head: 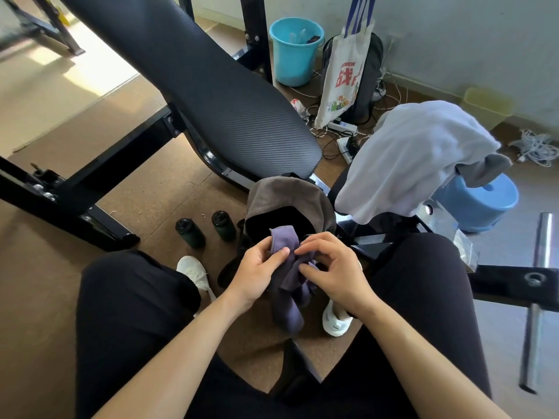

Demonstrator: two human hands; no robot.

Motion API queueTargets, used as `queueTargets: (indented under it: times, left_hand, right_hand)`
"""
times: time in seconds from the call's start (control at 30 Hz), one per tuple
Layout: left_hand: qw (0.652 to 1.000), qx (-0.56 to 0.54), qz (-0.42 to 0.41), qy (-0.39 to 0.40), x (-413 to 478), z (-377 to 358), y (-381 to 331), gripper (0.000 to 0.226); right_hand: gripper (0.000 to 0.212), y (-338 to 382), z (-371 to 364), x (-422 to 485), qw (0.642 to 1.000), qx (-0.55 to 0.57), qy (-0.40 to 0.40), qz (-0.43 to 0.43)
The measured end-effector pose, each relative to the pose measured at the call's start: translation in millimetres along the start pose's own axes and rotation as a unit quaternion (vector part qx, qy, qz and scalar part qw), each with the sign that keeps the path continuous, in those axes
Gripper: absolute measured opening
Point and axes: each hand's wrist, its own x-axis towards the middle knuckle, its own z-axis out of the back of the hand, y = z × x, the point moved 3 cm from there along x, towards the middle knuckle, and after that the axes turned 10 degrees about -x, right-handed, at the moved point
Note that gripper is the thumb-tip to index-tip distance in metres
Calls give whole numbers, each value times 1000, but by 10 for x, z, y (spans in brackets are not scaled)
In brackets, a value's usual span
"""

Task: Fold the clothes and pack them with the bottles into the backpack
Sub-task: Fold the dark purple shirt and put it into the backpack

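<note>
A purple cloth (287, 285) hangs bunched between my knees. My left hand (257, 267) pinches its upper edge, and my right hand (332, 267) grips it from the right. Just beyond my hands stands the brown backpack (287, 192), its dark mouth open toward me. Two dark green bottles (190, 232) (223, 225) stand upright on the floor to the left of the backpack. A white garment (417, 158) and a grey one (484, 169) lie draped over the frame at the right.
A black padded weight bench (211, 86) slants across the middle, with its steel frame (75, 192) on the left. A blue bucket (295, 51), a tote bag (341, 77), cables and a blue stool (481, 204) crowd the back right. A metal bar (535, 297) lies at the right.
</note>
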Motion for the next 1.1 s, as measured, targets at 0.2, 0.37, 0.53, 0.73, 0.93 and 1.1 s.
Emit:
queueTargets:
  times: [0.2,0.37,0.53,0.73,0.93,1.1]
  left_hand:
    - [1000,-18,13,13,-6,-22,-10,21]
    - [999,-38,11,11,-4,-1,-26,20]
    - [1000,-14,2,11,32,31,12,19]
    - [993,68,-53,74,13,26,-21,31]
    - [991,78,-63,85,-49,-50,50,34]
    - [993,52,-73,73,-66,-79,16,37]
  right_hand:
    - [17,-23,-10,11,979,-197,-6,46]
    - [6,29,-24,13,936,-340,-2,90]
    - [9,27,16,-24,968,-248,4,32]
    - [18,134,97,-8,1000,5,-12,-22]
    - [15,39,67,38,995,36,-8,-88]
    - [14,-48,6,60,989,97,3,-114]
